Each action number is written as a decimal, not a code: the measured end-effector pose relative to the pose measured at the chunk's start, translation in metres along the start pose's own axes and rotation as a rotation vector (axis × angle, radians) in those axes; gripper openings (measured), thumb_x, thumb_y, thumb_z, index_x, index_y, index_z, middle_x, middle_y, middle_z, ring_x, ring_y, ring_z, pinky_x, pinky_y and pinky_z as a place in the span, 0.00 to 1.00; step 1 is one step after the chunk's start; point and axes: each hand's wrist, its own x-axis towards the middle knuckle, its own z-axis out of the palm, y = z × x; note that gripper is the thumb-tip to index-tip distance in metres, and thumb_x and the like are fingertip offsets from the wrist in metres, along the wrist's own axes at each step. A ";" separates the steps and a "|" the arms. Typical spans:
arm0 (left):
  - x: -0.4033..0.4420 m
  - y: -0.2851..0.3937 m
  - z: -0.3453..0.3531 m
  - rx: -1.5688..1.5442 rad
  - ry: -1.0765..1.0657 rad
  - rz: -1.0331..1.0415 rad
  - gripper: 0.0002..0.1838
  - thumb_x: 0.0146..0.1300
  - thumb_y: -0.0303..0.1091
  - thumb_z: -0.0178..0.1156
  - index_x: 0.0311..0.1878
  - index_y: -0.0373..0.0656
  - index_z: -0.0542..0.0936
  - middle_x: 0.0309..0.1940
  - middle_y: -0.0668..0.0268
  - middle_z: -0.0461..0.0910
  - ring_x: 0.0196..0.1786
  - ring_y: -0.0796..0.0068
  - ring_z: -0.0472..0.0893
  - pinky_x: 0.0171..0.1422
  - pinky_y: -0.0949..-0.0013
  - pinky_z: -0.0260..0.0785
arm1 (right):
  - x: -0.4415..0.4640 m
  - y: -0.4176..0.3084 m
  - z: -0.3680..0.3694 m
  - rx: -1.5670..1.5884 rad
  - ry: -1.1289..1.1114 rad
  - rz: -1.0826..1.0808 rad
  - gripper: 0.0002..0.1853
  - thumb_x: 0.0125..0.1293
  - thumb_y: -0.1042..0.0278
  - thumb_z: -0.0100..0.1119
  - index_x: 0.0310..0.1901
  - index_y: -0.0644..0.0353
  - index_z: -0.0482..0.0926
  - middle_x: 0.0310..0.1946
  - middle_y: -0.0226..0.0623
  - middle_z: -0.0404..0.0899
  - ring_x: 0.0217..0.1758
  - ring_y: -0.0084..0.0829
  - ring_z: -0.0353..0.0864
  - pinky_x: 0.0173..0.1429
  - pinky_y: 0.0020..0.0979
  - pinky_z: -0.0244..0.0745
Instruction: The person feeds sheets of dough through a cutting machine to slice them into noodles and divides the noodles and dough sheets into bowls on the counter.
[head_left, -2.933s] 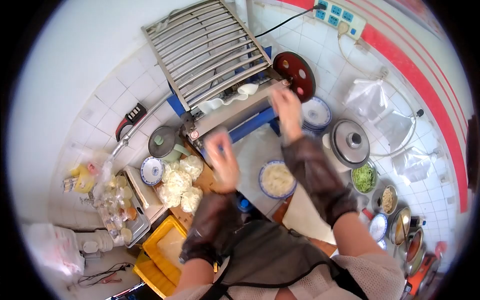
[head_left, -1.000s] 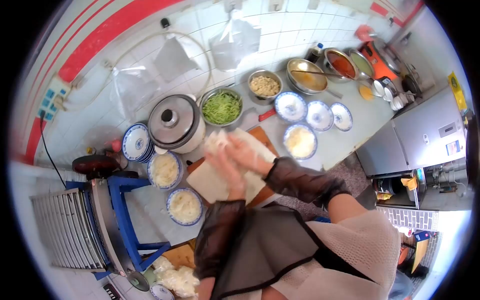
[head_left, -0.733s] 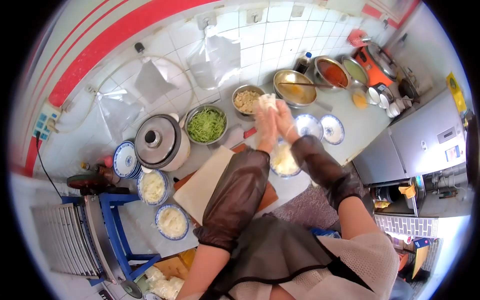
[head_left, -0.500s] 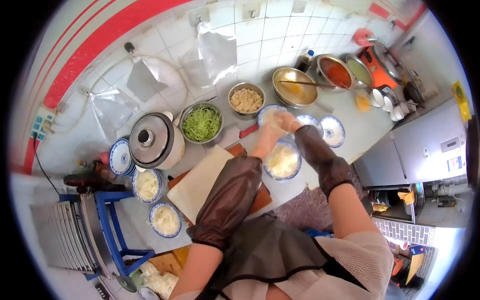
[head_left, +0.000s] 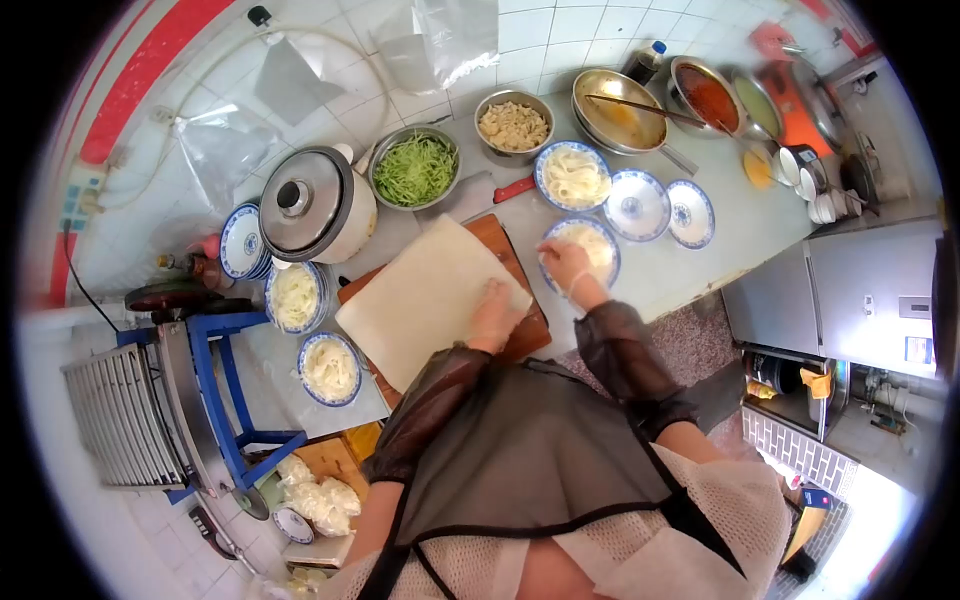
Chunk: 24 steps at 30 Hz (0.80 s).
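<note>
clearly apart, hands (head_left: 497, 315) flank the right board edge (head_left: 502, 252)

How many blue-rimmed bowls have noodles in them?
4: one bowl by the red knife handle; another bowl at the right hand; a third bowl beside the lidded pot; a fourth bowl next to that. Others could be hidden.

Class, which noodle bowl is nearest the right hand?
The nearer noodle bowl of the two right of the brown board: the right hand overlaps it; no hand overlaps the other three.
</note>
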 end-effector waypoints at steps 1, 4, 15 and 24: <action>0.003 0.000 0.005 -0.001 -0.001 -0.001 0.16 0.50 0.33 0.62 0.41 0.40 0.72 0.45 0.55 0.68 0.48 0.53 0.71 0.50 0.59 0.67 | -0.005 0.000 0.003 0.140 0.018 0.083 0.09 0.58 0.68 0.54 0.38 0.55 0.81 0.31 0.45 0.80 0.36 0.41 0.80 0.43 0.35 0.73; 0.016 -0.001 0.022 0.173 -0.095 -0.013 0.15 0.50 0.35 0.60 0.40 0.41 0.73 0.44 0.55 0.69 0.45 0.54 0.73 0.47 0.58 0.68 | 0.005 0.013 -0.003 0.070 0.142 0.099 0.09 0.58 0.67 0.55 0.40 0.56 0.81 0.30 0.44 0.81 0.35 0.41 0.80 0.42 0.35 0.73; 0.008 0.006 0.034 0.258 0.061 0.041 0.07 0.54 0.34 0.52 0.32 0.44 0.77 0.35 0.58 0.74 0.41 0.57 0.75 0.42 0.56 0.70 | 0.144 0.082 -0.022 -0.507 0.054 0.172 0.11 0.56 0.70 0.50 0.39 0.60 0.79 0.41 0.49 0.78 0.45 0.46 0.77 0.50 0.41 0.71; 0.013 -0.057 0.041 -0.585 -0.038 -0.600 0.14 0.61 0.33 0.56 0.46 0.36 0.77 0.40 0.61 0.80 0.38 0.70 0.80 0.44 0.69 0.72 | -0.006 -0.003 0.011 0.052 -0.229 0.070 0.13 0.51 0.60 0.61 0.31 0.62 0.78 0.26 0.48 0.79 0.32 0.45 0.79 0.39 0.39 0.73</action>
